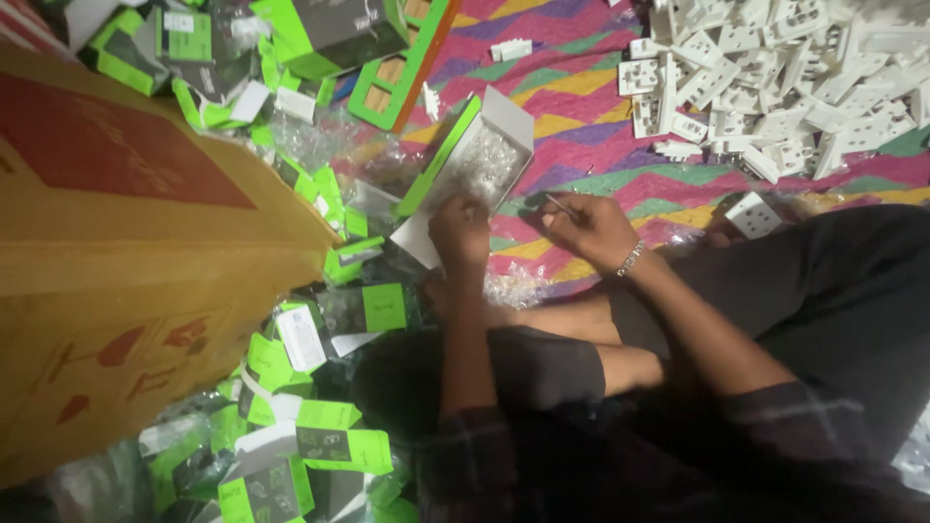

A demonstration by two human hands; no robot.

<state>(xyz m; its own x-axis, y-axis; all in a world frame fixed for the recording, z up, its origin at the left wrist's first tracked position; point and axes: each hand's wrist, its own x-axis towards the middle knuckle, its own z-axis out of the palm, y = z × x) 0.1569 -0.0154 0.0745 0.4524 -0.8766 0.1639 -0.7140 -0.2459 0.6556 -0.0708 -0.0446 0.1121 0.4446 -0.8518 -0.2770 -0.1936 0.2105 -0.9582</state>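
Observation:
My left hand (459, 232) grips the near edge of an open green-and-white box (463, 163) that holds a clear plastic bag. My right hand (591, 230), with a metal bracelet on the wrist, pinches a thin dark tool (560, 205) just right of the box. Both hands work over a colourful zigzag mat (581, 116). I sit cross-legged in dark clothes.
A large brown cardboard carton (126, 242) fills the left. Several green-and-grey small boxes (329, 436) lie scattered around it. A heap of white plastic socket parts (775, 87) sits at the top right, and one white socket (754, 215) rests by my knee.

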